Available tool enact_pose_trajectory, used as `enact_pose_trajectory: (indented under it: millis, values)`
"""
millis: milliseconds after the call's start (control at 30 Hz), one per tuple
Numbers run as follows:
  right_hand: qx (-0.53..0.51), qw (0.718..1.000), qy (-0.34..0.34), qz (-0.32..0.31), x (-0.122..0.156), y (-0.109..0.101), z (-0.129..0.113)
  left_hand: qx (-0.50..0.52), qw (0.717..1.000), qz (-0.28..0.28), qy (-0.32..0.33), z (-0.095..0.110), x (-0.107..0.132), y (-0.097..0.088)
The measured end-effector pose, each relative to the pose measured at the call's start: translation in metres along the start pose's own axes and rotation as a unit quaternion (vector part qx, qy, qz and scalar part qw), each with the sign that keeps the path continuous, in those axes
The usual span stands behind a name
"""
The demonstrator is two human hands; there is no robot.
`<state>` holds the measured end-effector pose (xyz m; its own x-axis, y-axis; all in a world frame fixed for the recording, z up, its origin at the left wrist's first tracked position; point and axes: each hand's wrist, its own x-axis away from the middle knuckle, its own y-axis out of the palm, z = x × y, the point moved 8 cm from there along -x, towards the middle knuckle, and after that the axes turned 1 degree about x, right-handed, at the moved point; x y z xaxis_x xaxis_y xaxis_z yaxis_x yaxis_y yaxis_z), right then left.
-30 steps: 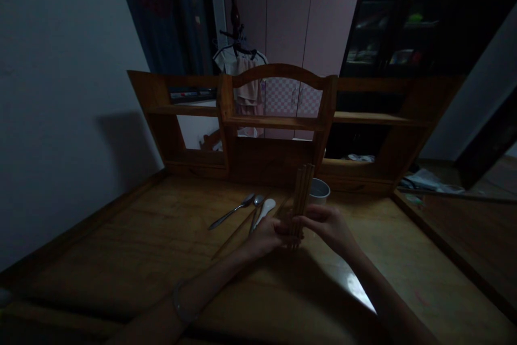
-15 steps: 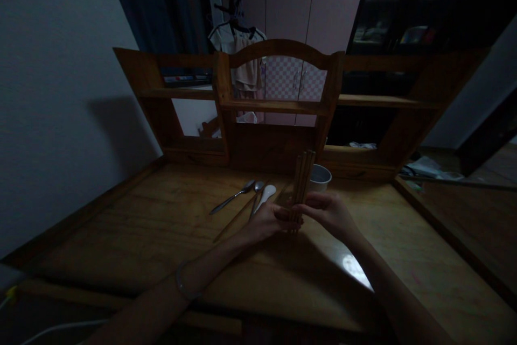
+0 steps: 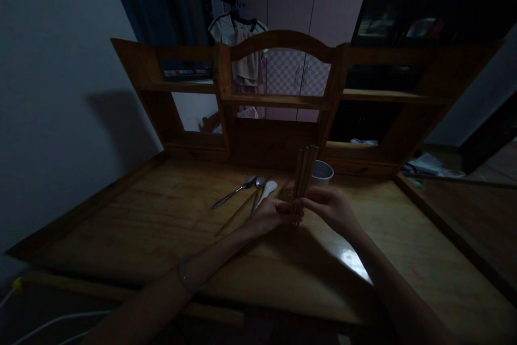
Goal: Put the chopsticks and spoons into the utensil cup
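Note:
Both hands are closed round a bundle of several wooden chopsticks (image 3: 305, 173), held nearly upright above the desk. My left hand (image 3: 272, 215) grips the lower part of the bundle from the left. From the right, my right hand (image 3: 327, 206) pinches it a little higher. Just behind the right hand stands a pale cup (image 3: 322, 173), partly covered by the hand and sticks. Beyond my left hand lie a white spoon (image 3: 267, 190), a small metal spoon (image 3: 259, 181) and a longer metal spoon (image 3: 236, 193). A loose chopstick (image 3: 236, 217) lies beside them, its far end among the spoons.
A wooden desk (image 3: 161, 226) carries everything, with a shelf unit (image 3: 278, 100) along its back edge. A wall (image 3: 60, 119) borders the left side. A raised wooden edge (image 3: 444, 226) runs down the right. The room is dim.
The view has shifted slightly, so the desk and shelf sit a little differently in the picture. Both hands keep their hold on the chopsticks, with hardly any movement.

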<state>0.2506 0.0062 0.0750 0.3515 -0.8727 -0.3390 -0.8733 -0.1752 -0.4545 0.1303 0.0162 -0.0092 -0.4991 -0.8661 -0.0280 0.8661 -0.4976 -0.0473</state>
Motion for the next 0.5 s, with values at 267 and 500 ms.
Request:
enact_pose_trajectory:
  millis: [267, 500]
  values:
    - [0.020, 0.999, 0.013, 0.037, -0.0017, -0.0031, 0.0006, -0.038, 0.997, 0.069, 0.010, -0.0061, -0.0065, -0.0067]
    - [0.012, 0.999, 0.009, 0.034, -0.0015, -0.0052, 0.0044, -0.029, 0.998, 0.048, -0.001, -0.0106, -0.0058, -0.0051]
